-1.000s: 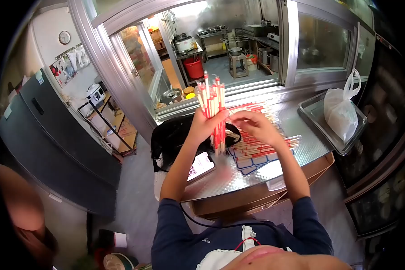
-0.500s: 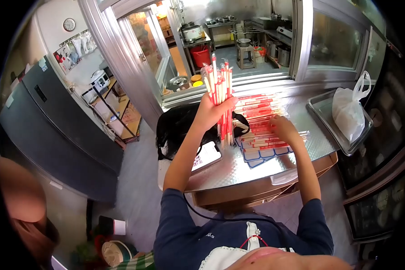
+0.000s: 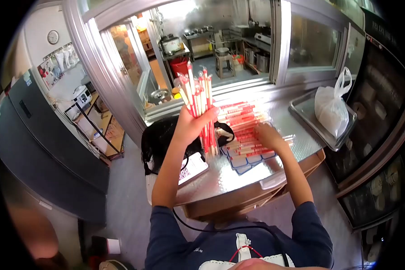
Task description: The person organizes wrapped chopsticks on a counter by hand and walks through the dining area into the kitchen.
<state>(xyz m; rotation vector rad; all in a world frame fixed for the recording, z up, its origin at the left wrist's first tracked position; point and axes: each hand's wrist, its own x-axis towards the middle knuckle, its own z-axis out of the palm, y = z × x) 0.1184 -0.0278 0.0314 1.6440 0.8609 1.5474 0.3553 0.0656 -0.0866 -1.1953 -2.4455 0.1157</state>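
Note:
My left hand (image 3: 190, 126) is wrapped round an upright bundle of chopsticks (image 3: 201, 95) in clear and red paper-and-plastic sleeves. More sleeved chopsticks (image 3: 243, 118) lie side by side in a pile on the metal counter. My right hand (image 3: 269, 136) reaches down onto the right side of this pile. Its fingers are curled in a pinch on some of the packs; the fingertips are partly hidden. Under the pile's near edge shows a blue-and-white patterned piece (image 3: 245, 166).
A black bag (image 3: 159, 144) and a sheet or screen with a QR code (image 3: 192, 168) lie left on the counter (image 3: 220, 184). At right, a metal tray (image 3: 301, 105) bears a white plastic bag (image 3: 330, 108). A window frame (image 3: 281, 45) borders the far side.
The camera view has turned slightly, so the scene sits further left. My left hand still grips the bundle; my right hand stays at the pile with its fingers shifted slightly.

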